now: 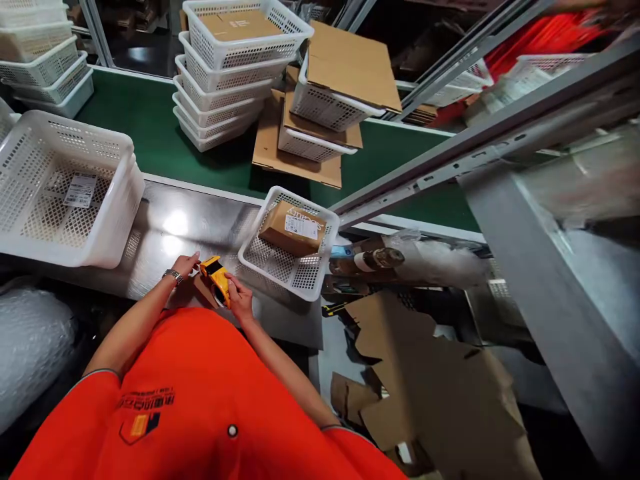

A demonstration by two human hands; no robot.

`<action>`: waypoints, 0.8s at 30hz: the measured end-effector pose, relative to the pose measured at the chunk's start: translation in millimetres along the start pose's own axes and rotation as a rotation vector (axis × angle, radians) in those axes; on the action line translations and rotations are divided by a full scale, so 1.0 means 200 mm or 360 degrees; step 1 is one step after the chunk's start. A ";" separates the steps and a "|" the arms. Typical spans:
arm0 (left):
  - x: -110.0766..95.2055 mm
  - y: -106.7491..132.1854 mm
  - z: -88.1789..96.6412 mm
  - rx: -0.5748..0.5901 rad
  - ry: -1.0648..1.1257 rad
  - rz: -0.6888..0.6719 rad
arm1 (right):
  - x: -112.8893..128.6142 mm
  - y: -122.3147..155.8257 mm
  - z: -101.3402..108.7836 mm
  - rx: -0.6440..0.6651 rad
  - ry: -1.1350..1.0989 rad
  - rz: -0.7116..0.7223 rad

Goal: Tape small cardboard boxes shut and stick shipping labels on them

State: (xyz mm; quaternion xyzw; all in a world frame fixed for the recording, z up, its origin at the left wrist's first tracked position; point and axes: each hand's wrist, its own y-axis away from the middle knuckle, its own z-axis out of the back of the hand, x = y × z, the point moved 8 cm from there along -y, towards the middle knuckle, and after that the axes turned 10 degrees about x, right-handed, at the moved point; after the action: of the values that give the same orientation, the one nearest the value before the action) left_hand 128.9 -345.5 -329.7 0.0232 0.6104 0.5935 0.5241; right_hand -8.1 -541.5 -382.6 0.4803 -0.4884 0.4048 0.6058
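A yellow-and-black tape dispenser [216,272] is held close in front of my body, over the metal bench. My right hand [240,298] is closed around its near side. At its far end, my left hand [186,265], with a metal watch on the wrist, pinches its fingers together; what they hold is too small to make out. Below the dispenser a brown cardboard piece [204,291] shows in part. To the right of my hands, a white basket [260,267] contains a brown box [283,230] with a white label.
Nested white baskets [113,220] stand on the left of the metal bench [167,210]. Behind runs a green conveyor [135,127] bearing a stack of baskets [220,100] and cardboard-topped baskets [345,67]. A metal rail [425,177] slants on the right, above loose cardboard [425,373].
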 end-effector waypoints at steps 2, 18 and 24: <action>-0.01 0.02 -0.05 0.0105 0.0083 0.0050 | 0.02 0.00 -0.01 0.0082 0.0027 0.0013; 0.27 -0.17 0.11 -0.0237 -0.0179 0.0172 | 0.21 0.22 0.10 0.0685 0.1095 -0.0251; 0.32 -0.20 0.04 -0.0203 -0.0286 0.0068 | 0.15 0.24 0.14 0.0657 0.1001 -0.0256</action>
State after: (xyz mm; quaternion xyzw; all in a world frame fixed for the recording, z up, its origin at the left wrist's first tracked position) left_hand 130.2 -309.8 -397.3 0.0559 0.5214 0.6376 0.5644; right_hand -53.9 -558.9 -343.4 0.4813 -0.1477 0.5733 0.6464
